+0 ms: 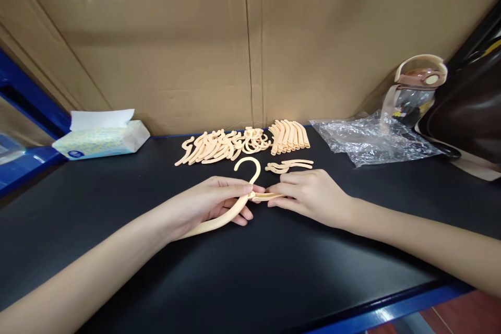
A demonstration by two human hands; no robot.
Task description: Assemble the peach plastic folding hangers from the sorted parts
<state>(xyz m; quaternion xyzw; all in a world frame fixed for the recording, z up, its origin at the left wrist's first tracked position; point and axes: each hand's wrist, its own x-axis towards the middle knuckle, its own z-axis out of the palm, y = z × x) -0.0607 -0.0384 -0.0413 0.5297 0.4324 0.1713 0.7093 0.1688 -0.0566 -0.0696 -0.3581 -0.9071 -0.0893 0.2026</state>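
Observation:
A cream plastic hanger [223, 223] is held over the black table, its hook pointing up and away from me. My left hand [219, 198] is closed around it, thumb on the joint just below the hook, with one arm of the hanger running back under the palm. My right hand [309, 195] pinches a second hanger arm [266, 197], whose inner end meets the joint. Whether the two pieces are locked together cannot be made out. Just beyond my right hand lie a few loose curved pieces [297, 162], partly hidden by the fingers.
Farther back sit a pile of hanger hooks and arms [219, 145] and a neat row of arm pieces [289, 135]. A tissue pack [102, 138] stands at left. Crumpled clear plastic bags [364, 138], a drinking bottle [415, 94] and a dark bag [465, 99] are at right. Cardboard [176, 52] rises behind.

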